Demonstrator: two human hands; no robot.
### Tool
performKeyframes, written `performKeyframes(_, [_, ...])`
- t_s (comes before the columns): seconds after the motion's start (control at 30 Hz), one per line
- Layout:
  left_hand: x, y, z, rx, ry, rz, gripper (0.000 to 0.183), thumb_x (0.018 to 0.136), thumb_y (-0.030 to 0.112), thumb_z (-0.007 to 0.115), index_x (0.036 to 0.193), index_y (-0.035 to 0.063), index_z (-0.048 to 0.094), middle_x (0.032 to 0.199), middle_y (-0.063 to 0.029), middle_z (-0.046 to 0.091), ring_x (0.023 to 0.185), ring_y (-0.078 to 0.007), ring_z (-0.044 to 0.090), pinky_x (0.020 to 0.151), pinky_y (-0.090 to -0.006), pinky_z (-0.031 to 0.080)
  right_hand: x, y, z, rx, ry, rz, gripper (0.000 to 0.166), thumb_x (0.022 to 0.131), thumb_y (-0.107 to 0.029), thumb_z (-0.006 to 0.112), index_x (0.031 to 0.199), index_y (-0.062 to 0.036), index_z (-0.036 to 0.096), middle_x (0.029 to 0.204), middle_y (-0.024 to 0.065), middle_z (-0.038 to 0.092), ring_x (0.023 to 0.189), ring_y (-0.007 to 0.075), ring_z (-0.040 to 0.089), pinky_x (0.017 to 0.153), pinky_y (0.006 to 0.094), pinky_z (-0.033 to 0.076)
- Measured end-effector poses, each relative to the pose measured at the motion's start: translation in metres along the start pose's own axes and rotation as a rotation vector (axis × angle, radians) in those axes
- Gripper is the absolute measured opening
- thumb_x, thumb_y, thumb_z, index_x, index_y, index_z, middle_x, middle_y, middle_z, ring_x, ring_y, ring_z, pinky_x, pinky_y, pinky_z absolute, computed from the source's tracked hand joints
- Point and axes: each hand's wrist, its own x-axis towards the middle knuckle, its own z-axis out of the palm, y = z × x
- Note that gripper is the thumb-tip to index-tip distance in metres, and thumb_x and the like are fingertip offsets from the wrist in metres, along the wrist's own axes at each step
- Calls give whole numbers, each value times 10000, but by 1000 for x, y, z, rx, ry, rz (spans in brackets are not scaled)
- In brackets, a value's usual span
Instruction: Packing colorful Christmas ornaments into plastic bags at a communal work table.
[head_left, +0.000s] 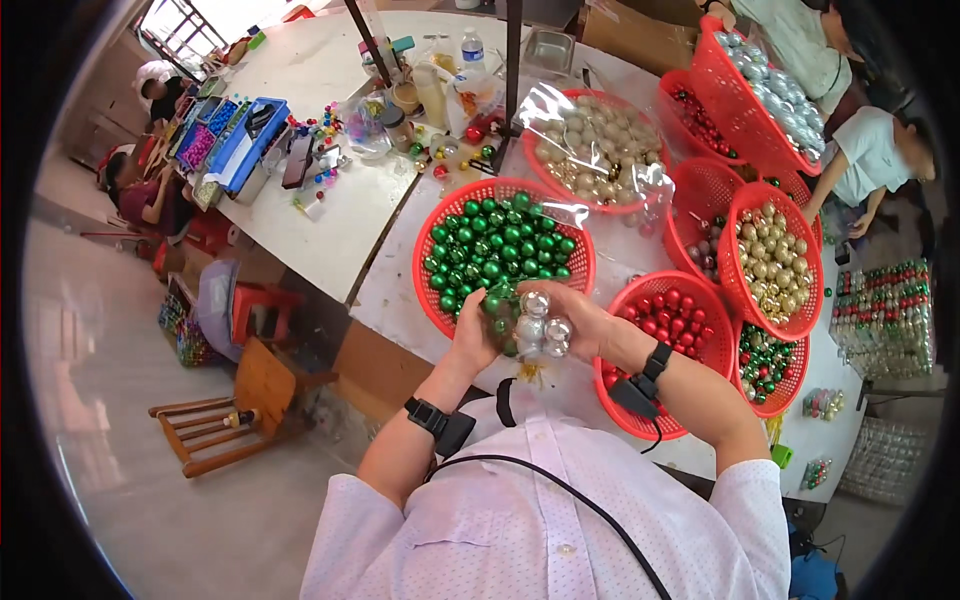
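My left hand (474, 330) and my right hand (576, 319) hold a clear plastic package (504, 319) between them, with silver bauble ornaments (531, 330) on its right side and green ones on its left. Gold strands (531, 373) hang beneath it. Just beyond my hands, green baubles (491, 240) fill a red perforated plastic basket (426, 289). Close to my right forearm, red baubles (679, 319) lie in another red basket (724, 352). Clear plastic film (559, 112) lies over a basket of pale gold baubles (600, 142).
Stacked red baskets (814, 292) stand at the right, near two co-workers. A water bottle (472, 51), a lidded cup (396, 127) and loose beads lie toward the back. Blue trays (247, 146) are at the left table edge; a wooden chair (262, 386) is on the floor.
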Motion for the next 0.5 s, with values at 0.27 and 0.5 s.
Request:
performKeyframes(0.27, [22, 106, -2, 61, -80, -31, 576, 1016, 515, 441, 1351, 91, 640, 1302, -104, 686, 1227, -307, 634, 1045, -528, 504, 32, -50, 81, -131, 138, -120, 457, 1041, -278, 593, 1468, -173, 469, 1268, 50, 595, 1138, 194, 620, 888, 404, 599])
performKeyframes(0.5, [38, 189, 11, 117, -291, 6, 556, 1036, 375, 376, 1345, -19, 617, 1301, -142, 688, 1176, -291, 683, 1046, -499, 541, 27, -89, 134, -408, 187, -250, 525, 1010, -144, 608, 1504, -156, 431, 1226, 70, 597, 1043, 157, 619, 895, 318, 540])
